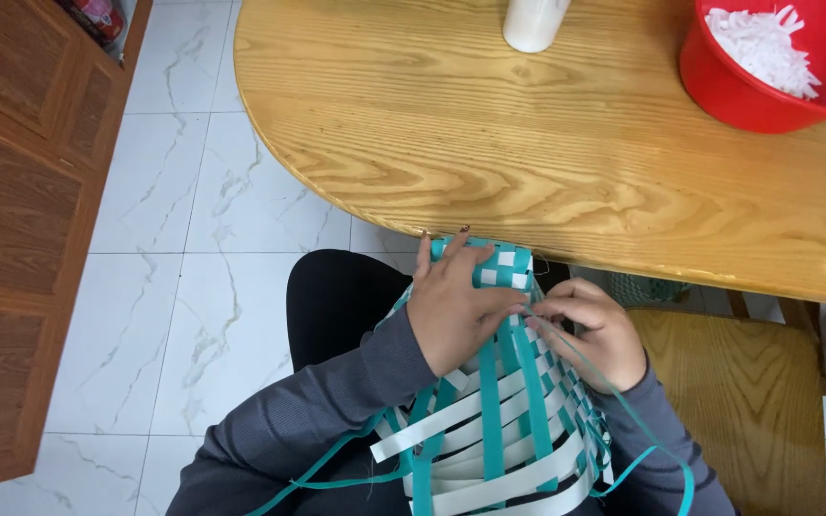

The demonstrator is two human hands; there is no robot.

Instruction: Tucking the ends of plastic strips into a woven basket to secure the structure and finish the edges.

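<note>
Fingers (451,263) of the left hand (456,311): spread flat, pressed over the upper part of a half-woven basket (499,420). Right hand (599,330): fingers curled close, pinching a thin teal strip (623,401) just beside the left knuckles.

Basket: flat teal and white bands, checkered weave at the far end, looser crossing bands and trailing ends nearer the person. Lies on the person's lap under both hands, far end touching or just below the edge of the wooden table (547,153).

On the table: red bucket (748,91) holding white strips, white cylindrical container (533,24). Wooden stool (748,392) at right; pale marbled floor tiles (193,287).
</note>
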